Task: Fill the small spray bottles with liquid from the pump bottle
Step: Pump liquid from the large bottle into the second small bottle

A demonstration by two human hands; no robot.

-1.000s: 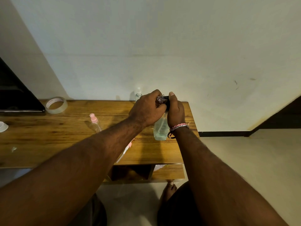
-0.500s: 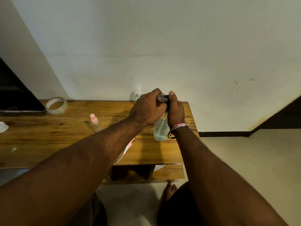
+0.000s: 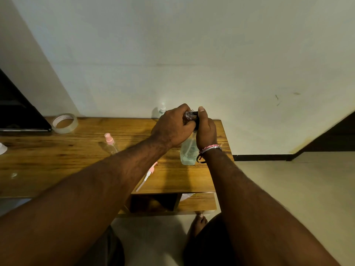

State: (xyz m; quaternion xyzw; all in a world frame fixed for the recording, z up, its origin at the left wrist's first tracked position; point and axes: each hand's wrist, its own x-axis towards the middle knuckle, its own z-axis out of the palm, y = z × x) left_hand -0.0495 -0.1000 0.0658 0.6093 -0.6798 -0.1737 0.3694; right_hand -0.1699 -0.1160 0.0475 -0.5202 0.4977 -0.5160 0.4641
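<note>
- the pump bottle (image 3: pixel 187 152) stood upright on the table (image 3: pixel 57 162), near its right edge and between the far and near edges; pale liquid showed in its clear lower body
- the left hand (image 3: pixel 173 127) was curled round a small clear bottle (image 3: pixel 189 114) held against the top of the pump bottle; only its threaded neck showed between the fingers
- the right hand (image 3: pixel 205 129) gripped the dark pump head (image 3: pixel 196 117) from the right side, thumb pointing up and away; the fingers on the far side were hidden, so how they lay could not be told
- the two hands were touching each other above the pump bottle; the right wrist wore a bracelet (image 3: pixel 209 150) of pink, white and dark bands
- a small spray bottle with a pink cap (image 3: pixel 110 144) stood on the table left of the hands, well apart from the pump bottle; it looked clear, and its fill level could not be told
- a loose pink sprayer with a white tube (image 3: pixel 147 175) lay flat near the near edge of the table, partly hidden by the left forearm
- another small spray bottle with a whitish top (image 3: pixel 162 110) stood at the far edge by the wall, just beyond the left hand
- a roll of clear tape (image 3: pixel 65 122) lay at the far edge toward the left; a white object (image 3: pixel 2 148) sat cut off at the left side of the view
- a bare foot (image 3: pixel 197 221) rested on the floor below the near edge
</note>
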